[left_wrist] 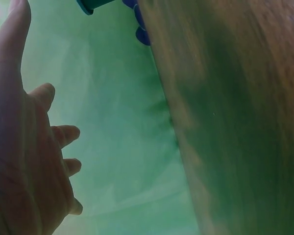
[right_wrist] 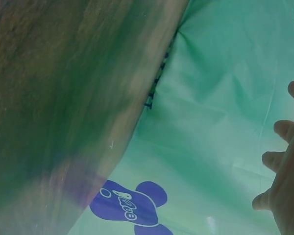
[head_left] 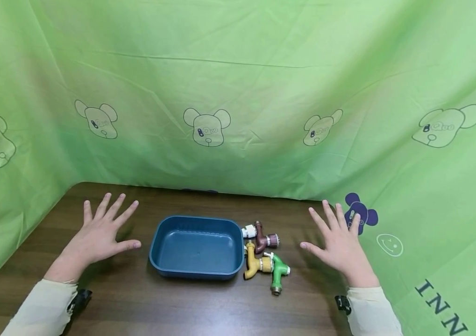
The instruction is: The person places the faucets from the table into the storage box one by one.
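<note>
Either side of the blue tray (head_left: 158, 242), left hand (head_left: 96, 235) and right hand (head_left: 340, 245) hover spread.

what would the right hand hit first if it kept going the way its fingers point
Most likely the green cloth behind the table. The right hand is spread open, fingers aimed away from the person and slightly left, toward the purple bear print. Nothing lies on the table in that line, though depth is hard to judge.

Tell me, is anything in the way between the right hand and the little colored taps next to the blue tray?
Nothing visible is. The right hand hovers open over bare wooden table, and the green tap, yellow tap and brown tap lie just to its left, beside the blue tray.
</note>
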Demonstrator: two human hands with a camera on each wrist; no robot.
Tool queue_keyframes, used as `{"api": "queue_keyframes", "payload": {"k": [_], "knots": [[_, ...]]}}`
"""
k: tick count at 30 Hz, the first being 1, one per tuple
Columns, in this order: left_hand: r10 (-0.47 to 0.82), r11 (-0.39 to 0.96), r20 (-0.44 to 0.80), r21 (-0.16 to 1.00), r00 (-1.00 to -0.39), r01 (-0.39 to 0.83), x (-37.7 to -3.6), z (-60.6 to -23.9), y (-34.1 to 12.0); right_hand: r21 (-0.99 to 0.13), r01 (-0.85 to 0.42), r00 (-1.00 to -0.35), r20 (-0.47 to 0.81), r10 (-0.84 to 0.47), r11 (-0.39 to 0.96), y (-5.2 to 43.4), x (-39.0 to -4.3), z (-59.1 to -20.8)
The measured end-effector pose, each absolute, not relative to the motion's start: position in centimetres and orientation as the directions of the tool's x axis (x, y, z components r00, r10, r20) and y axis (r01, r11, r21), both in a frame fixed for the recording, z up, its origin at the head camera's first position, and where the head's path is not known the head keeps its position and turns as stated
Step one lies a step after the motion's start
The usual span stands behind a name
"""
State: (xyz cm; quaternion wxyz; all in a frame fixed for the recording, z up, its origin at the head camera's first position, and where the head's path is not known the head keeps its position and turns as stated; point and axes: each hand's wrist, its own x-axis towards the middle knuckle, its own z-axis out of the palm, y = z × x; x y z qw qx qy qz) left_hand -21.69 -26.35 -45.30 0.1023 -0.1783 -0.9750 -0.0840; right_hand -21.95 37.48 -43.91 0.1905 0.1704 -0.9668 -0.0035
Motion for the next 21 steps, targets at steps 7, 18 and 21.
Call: {"api": "queue_keyframes", "payload": {"k": [7,18,21], "knots": [[0.322,0.923,0.201,0.154,-0.925,0.354,-21.62,-45.03,-26.14,0.036,-0.339,-0.868,0.373,-0.327,0.94,37.37,-21.81,-43.66],[0.322,0.913,0.181,0.2,-0.929,0.356,-21.65,-45.12,-26.09,-0.012,-0.348,-0.867,0.385,-0.317,0.937,37.07,-21.57,-43.23],[0.317,0.912,0.181,0.211,-0.931,0.351,-21.82,-45.26,-26.06,-0.016,-0.352,-0.863,0.392,-0.318,0.936,37.09,-21.5,-43.18]]}}
